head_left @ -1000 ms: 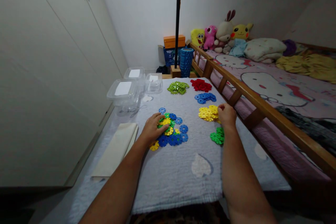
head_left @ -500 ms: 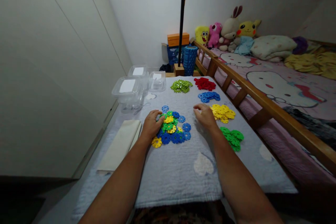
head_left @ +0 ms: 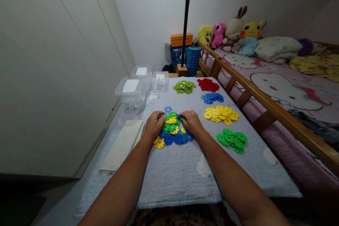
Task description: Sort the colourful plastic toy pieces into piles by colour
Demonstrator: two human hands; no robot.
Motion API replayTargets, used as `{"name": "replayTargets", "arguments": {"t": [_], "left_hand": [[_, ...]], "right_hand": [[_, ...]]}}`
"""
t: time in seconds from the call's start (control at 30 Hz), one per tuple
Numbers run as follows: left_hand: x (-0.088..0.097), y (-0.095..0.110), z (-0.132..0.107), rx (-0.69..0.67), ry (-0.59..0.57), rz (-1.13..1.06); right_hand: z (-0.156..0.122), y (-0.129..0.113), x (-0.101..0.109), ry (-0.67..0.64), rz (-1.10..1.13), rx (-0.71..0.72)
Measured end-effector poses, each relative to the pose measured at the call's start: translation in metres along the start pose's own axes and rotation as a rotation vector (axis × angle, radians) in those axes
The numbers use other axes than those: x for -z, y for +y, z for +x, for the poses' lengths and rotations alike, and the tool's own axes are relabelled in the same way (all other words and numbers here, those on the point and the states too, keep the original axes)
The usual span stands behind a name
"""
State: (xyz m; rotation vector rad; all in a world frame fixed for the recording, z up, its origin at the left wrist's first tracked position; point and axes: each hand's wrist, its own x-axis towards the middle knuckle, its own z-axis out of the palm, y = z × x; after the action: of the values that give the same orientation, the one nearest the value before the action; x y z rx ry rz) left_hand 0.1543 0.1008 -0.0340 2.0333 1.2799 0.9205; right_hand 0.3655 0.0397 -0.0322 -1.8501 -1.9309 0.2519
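Note:
A mixed heap of blue, yellow and green plastic flower discs [head_left: 171, 130] lies in the middle of a pale cloth [head_left: 180, 173]. My left hand [head_left: 153, 125] rests on the heap's left side, fingers curled onto the discs. My right hand [head_left: 191, 122] rests on its right side, fingers bent down among the blue discs. Sorted piles lie apart: light green [head_left: 184, 86], red [head_left: 208, 84], blue [head_left: 212, 97], yellow [head_left: 221, 113] and dark green [head_left: 232, 137].
Three clear lidded tubs [head_left: 132, 91] stand at the cloth's far left, a folded cream cloth [head_left: 122, 144] at the near left. A wooden bed rail [head_left: 265, 104] runs along the right; a black pole [head_left: 185, 24] rises at the back. White cupboard doors [head_left: 53, 70] line the left.
My right hand left the yellow pile and swept left onto the mixed heap's right side. My left hand stayed on the heap. The view shifted slightly.

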Motion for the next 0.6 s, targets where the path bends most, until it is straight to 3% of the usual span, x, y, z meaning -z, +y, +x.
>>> {"name": "replayTargets", "arguments": {"t": [0.13,0.27,0.37,0.5,0.6], "left_hand": [[0.000,-0.001,0.000,-0.007,-0.001,-0.022],[-0.001,-0.002,0.001,0.009,-0.006,-0.037],[-0.002,-0.003,0.001,0.010,-0.010,-0.047],[-0.002,-0.004,0.001,0.007,-0.015,-0.047],[-0.001,-0.004,0.001,0.002,-0.021,-0.046]], "right_hand": [[0.002,0.006,0.008,0.128,0.037,-0.026],[0.018,0.030,0.033,0.234,0.158,-0.149],[0.038,0.061,0.060,0.286,0.230,-0.288],[0.061,0.115,0.096,0.446,0.167,-0.589],[0.067,0.156,0.113,0.513,0.110,-0.707]]}}
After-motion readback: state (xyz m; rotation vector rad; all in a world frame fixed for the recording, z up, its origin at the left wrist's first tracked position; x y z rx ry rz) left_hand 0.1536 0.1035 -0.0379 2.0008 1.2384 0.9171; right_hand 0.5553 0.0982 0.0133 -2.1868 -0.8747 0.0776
